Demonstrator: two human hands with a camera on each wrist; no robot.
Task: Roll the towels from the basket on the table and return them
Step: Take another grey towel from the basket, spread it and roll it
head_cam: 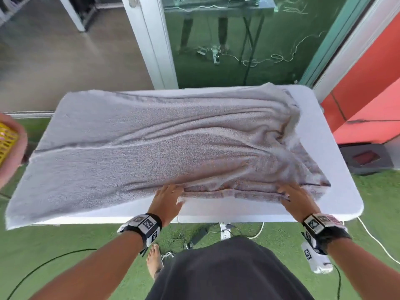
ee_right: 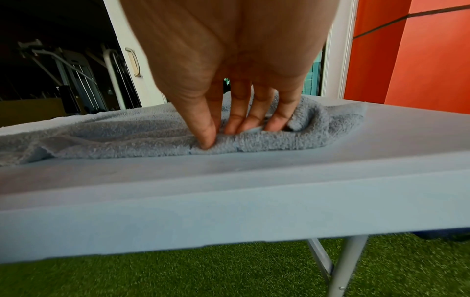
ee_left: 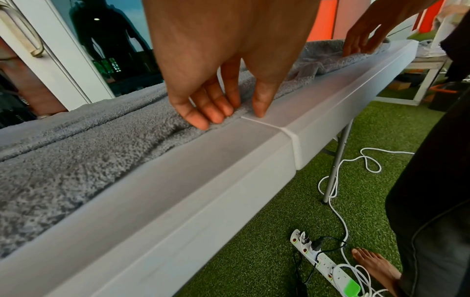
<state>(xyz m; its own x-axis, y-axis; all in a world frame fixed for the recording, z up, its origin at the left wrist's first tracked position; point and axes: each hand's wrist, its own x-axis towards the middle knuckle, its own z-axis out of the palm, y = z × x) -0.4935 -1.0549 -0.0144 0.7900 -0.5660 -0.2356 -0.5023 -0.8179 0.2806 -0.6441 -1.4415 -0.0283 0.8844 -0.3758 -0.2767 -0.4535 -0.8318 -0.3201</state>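
Note:
A large grey towel (head_cam: pixel 151 148) lies spread and wrinkled across the white folding table (head_cam: pixel 337 202), its left end hanging over the table's left edge. My left hand (head_cam: pixel 173 192) is at the towel's near edge, fingers on top and thumb at the hem, pinching it (ee_left: pixel 236 116). My right hand (head_cam: pixel 285 194) is further right on the same edge. In the right wrist view it (ee_right: pixel 229 136) pinches a bunched fold of towel (ee_right: pixel 127 136) between thumb and fingers. The yellow basket (head_cam: pixel 6 144) with a pink rim shows at the far left.
A power strip (head_cam: pixel 225 232) and loose white cables lie on the green turf under the table, near my bare foot (head_cam: pixel 154 263). A black box (head_cam: pixel 365 159) sits on the floor to the right by an orange wall. A glass door stands behind the table.

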